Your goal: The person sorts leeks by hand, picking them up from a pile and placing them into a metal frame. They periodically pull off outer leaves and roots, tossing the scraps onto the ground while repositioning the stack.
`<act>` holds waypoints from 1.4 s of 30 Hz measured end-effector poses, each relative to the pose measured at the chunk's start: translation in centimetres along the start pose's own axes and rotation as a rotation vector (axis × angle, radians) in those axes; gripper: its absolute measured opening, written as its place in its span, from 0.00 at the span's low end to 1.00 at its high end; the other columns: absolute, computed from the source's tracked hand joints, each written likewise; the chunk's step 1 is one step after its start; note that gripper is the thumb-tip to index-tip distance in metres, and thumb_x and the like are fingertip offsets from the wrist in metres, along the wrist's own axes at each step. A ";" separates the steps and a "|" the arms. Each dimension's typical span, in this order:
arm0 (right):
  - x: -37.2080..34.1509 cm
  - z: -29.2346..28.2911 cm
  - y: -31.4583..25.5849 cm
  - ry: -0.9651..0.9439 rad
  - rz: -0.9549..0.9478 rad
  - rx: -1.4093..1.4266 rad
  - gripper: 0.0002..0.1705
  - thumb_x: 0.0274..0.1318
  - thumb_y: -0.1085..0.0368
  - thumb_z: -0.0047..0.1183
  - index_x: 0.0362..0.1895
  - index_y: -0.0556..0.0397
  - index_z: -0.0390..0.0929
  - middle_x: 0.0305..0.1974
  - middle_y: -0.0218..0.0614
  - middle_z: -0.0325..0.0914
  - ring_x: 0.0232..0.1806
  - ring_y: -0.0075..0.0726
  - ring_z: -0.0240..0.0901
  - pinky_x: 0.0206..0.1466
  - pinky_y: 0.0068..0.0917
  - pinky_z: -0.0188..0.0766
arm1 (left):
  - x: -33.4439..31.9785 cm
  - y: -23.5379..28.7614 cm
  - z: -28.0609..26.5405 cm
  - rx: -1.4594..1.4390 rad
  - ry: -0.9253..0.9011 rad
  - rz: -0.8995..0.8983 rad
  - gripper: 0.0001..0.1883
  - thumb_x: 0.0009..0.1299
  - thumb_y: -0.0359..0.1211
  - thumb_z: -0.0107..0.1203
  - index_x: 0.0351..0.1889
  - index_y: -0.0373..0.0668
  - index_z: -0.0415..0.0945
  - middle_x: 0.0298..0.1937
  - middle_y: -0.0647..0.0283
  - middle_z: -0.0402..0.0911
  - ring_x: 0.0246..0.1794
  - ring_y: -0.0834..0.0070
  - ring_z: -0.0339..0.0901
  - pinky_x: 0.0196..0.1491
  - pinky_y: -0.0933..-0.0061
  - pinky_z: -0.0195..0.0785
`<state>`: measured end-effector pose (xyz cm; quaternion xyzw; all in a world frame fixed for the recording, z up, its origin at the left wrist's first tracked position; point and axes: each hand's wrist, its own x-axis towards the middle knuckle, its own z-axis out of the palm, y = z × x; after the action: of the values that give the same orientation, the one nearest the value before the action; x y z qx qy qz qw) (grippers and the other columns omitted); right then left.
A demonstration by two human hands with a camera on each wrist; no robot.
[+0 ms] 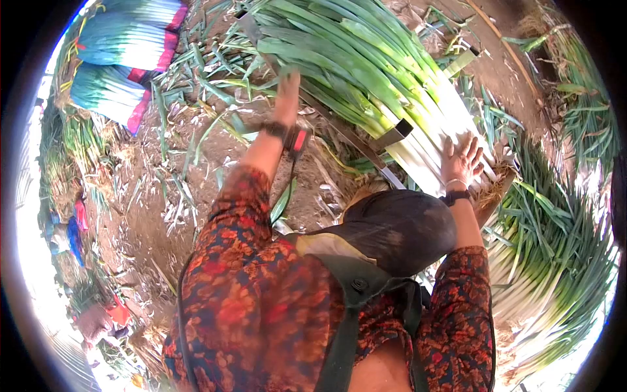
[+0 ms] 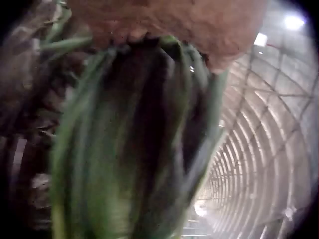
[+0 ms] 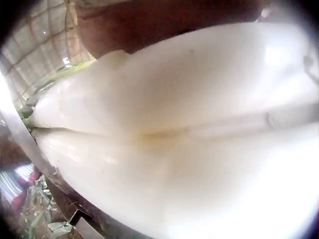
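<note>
A big bundle of leeks [image 1: 392, 91] lies on a metal frame [image 1: 366, 153], green leaves to the upper left and white stalks to the lower right. My right hand [image 1: 464, 160] rests on the white stalks close to the roots, its fingers spread. The right wrist view shows the smooth white stalks [image 3: 164, 99] very near the camera. My left hand [image 1: 287, 91] is blurred at the near edge of the leaves. In the left wrist view that hand overlaps the top of the green leaves [image 2: 119, 144]; its fingers are hidden, so I cannot tell whether they curl round them.
Packed leek bundles [image 1: 124, 39] with pink bands lie at the upper left. A heap of loose leeks [image 1: 548, 248] lies on the right. Leaf scraps [image 1: 215, 85] litter the dirt floor. Upright metal brackets [image 1: 392, 134] stick up beside the bundle, near my knee [image 1: 405, 222].
</note>
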<state>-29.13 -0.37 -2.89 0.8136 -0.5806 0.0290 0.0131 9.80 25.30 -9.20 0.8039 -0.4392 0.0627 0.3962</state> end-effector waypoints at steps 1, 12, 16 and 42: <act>0.0 0.3 0.0 0.012 -0.001 -0.002 0.46 0.60 0.29 0.33 0.76 0.36 0.45 0.77 0.33 0.41 0.78 0.46 0.32 0.74 0.56 0.30 | 3.8 2.5 -0.9 0.081 0.081 -0.003 0.24 0.77 0.37 0.35 0.72 0.45 0.55 0.70 0.41 0.56 0.72 0.46 0.52 0.73 0.54 0.42; -0.7 -1.2 -1.0 0.021 0.016 -0.006 0.43 0.63 0.34 0.34 0.76 0.36 0.44 0.77 0.32 0.41 0.78 0.44 0.32 0.75 0.59 0.30 | 17.9 -0.8 1.9 0.578 -0.573 -0.343 0.38 0.70 0.59 0.37 0.66 0.37 0.62 0.70 0.44 0.59 0.70 0.48 0.57 0.68 0.48 0.51; -0.6 -1.4 -1.1 0.006 0.020 0.009 0.44 0.62 0.33 0.35 0.76 0.36 0.44 0.77 0.32 0.40 0.78 0.44 0.32 0.75 0.59 0.30 | 17.2 8.2 -5.1 0.680 -0.520 -0.398 0.39 0.69 0.63 0.37 0.52 0.36 0.78 0.59 0.43 0.74 0.59 0.50 0.72 0.61 0.53 0.64; -7.3 -4.1 3.2 -0.299 -0.114 0.382 0.21 0.50 0.56 0.62 0.48 0.48 0.77 0.49 0.48 0.71 0.51 0.56 0.72 0.56 0.43 0.71 | 1.9 17.9 -2.2 0.374 -0.315 0.592 0.09 0.60 0.36 0.59 0.36 0.48 0.74 0.36 0.65 0.74 0.46 0.67 0.71 0.61 0.56 0.54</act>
<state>-34.69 5.70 0.67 0.8279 -0.5133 0.0168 -0.2253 -2.03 20.20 3.61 0.7006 -0.6887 0.1291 0.1351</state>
